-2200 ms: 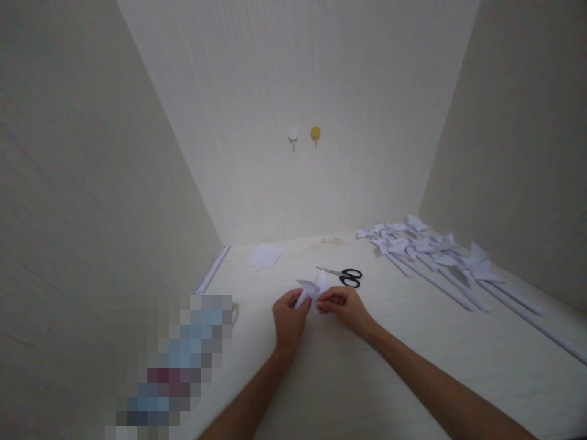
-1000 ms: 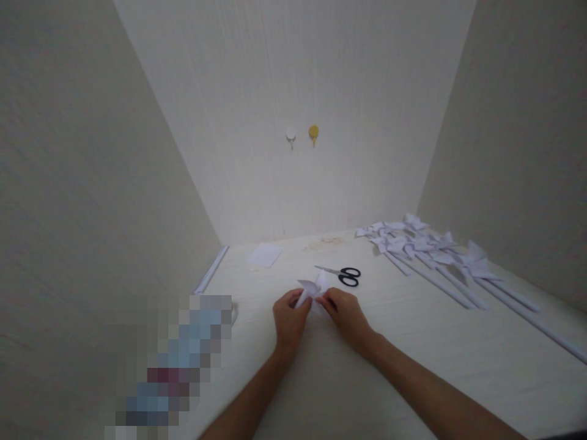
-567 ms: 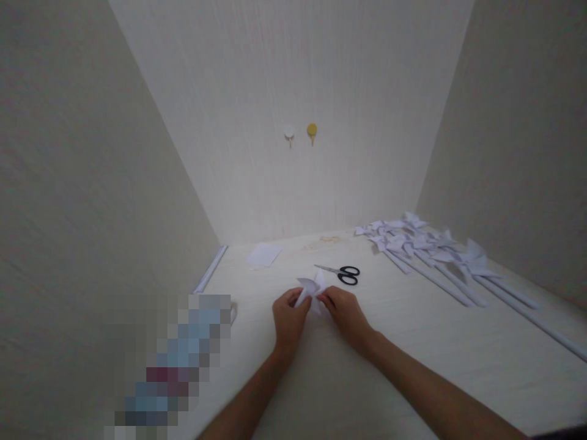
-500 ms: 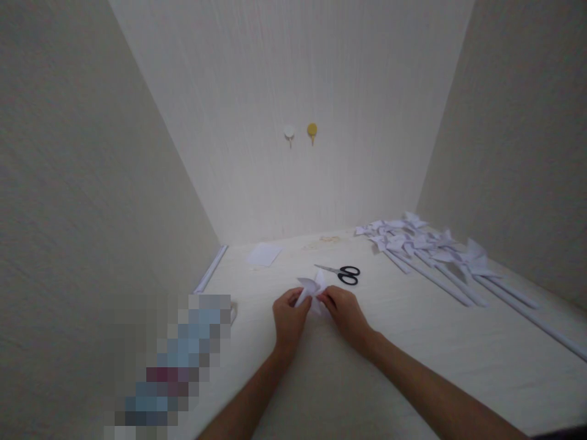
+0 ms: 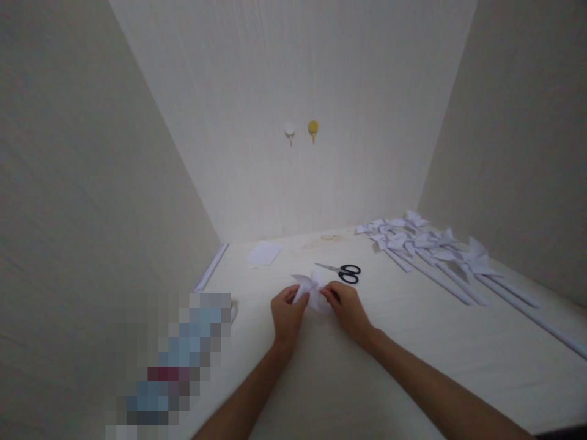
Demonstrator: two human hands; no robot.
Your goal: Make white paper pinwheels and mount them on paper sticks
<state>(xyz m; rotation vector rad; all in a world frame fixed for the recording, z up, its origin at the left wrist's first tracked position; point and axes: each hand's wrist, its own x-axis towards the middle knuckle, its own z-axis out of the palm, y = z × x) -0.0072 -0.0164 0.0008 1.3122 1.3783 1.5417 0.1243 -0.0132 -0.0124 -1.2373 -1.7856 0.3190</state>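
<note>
We see our left hand [image 5: 287, 316] and our right hand [image 5: 347, 308] together over the pale table [image 5: 413, 360], and between them they hold a small folded white paper piece [image 5: 312, 292]. The fingers of both hands are closed on it in a pinch, the left on its left side and the right on its right side. The paper piece is near the middle of the table, just in front of us, and it seems to be lifted a little or only resting on the surface; we cannot tell which. Its pointed flaps stick up and away from us, toward the back wall. It has no clear long axis, because the shape is more like a star than a strip. The lower part of it is hidden behind our fingers, so the folds there are hard to read.

Just behind the paper piece lie black-handled scissors [image 5: 342, 271], the blades pointing to the left. Farther back on the left lies a flat white sheet [image 5: 265, 252]. On the right is a group of finished paper pinwheels [image 5: 426, 244] on long white sticks, and the sticks run toward the near right. A blurred block at the lower left covers something we cannot make out.
</note>
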